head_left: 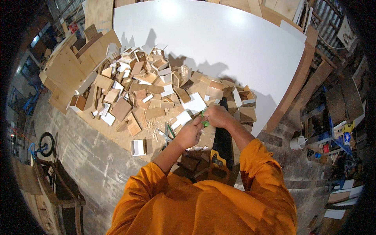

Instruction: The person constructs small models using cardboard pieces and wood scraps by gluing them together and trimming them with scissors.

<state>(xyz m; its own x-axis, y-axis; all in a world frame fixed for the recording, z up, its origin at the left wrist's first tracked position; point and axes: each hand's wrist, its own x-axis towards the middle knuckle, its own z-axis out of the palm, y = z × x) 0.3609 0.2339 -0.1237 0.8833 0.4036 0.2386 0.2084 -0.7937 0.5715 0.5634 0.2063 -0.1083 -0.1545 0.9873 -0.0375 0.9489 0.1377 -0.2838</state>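
My right hand point(215, 115) is closed on a green object point(206, 123), too small to make out. My left hand point(191, 132) is closed just beside it, its fingertips at a small piece I cannot make out. Below them lies a black-bladed handsaw with a yellow handle point(218, 165). Green-handled pliers point(169, 131) rest among shavings left of my hands. A heap of small wood and white board pieces point(120, 110) spreads over the wooden worktop point(147, 154), and a small white-lined box point(138, 147) sits near its front edge.
A large white panel point(211, 35) stands behind the pieces. Plywood offcuts point(64, 80) lean at the left, near a bicycle wheel point(46, 144) and wooden bench. At the right are a white bucket point(298, 142), a cluttered blue-framed stand and stacked boards point(335, 213).
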